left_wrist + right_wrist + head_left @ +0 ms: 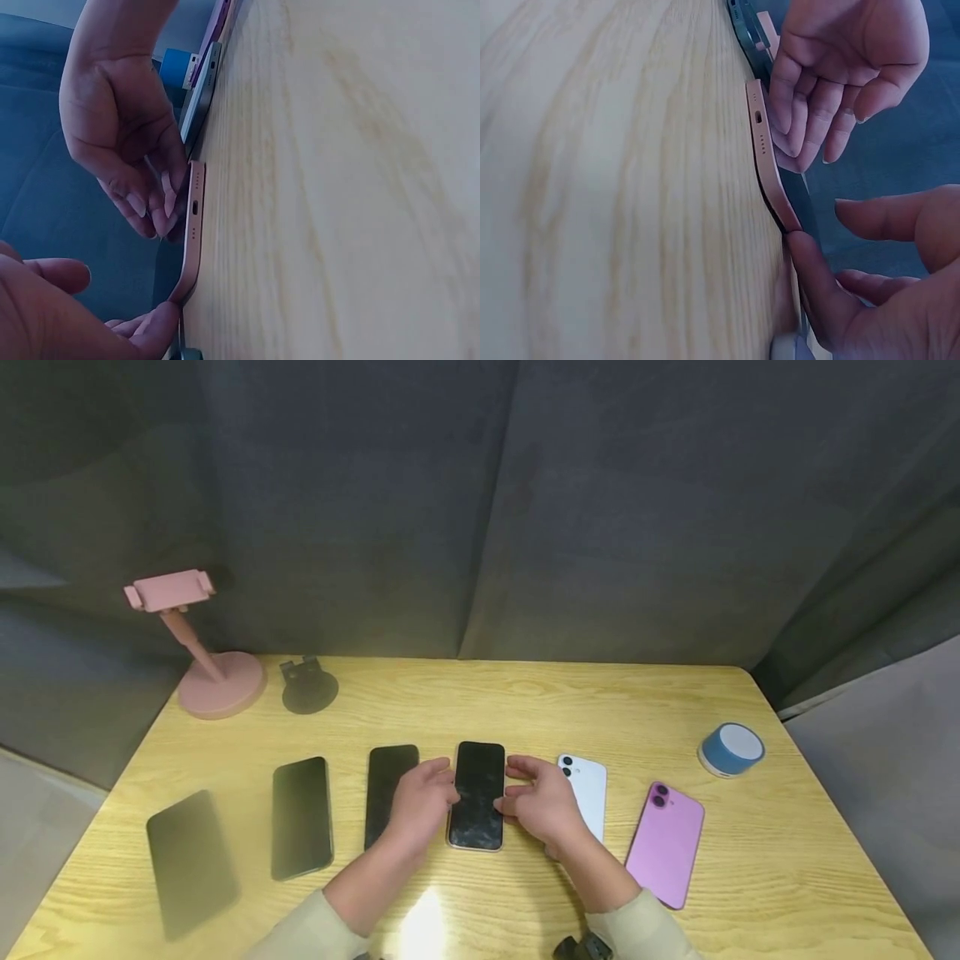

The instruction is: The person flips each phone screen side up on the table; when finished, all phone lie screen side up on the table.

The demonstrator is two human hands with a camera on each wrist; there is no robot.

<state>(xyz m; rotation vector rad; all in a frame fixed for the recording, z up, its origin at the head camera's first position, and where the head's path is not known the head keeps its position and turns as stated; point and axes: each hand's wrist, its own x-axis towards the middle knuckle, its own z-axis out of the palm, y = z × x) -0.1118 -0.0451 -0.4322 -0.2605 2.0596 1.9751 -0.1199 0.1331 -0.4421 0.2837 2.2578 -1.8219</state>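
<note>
A phone (pixel 480 797) with a black screen lies face up on the wooden table, between both hands. Its pinkish edge (pixel 195 217) with the charging port shows in the left wrist view. My left hand (pixel 422 800) rests at the phone's left side, fingers loosely bent, a fingertip at the rim. On the opposite side, my right hand (pixel 542 797) touches the right edge with relaxed fingers, thumb apart in the right wrist view. Under the left hand is another dark phone (pixel 382 789), partly covered. A white phone (pixel 592 785), camera side up, is partly hidden by the right hand and forearm.
Two more dark phones (pixel 302 818) (pixel 191 860) lie to the left, and a purple phone (pixel 667 843) lies to the right. A pink phone stand (pixel 221 685) and a small dark stand (pixel 310 689) are at the back left. A blue round speaker (pixel 731 749) sits at the right.
</note>
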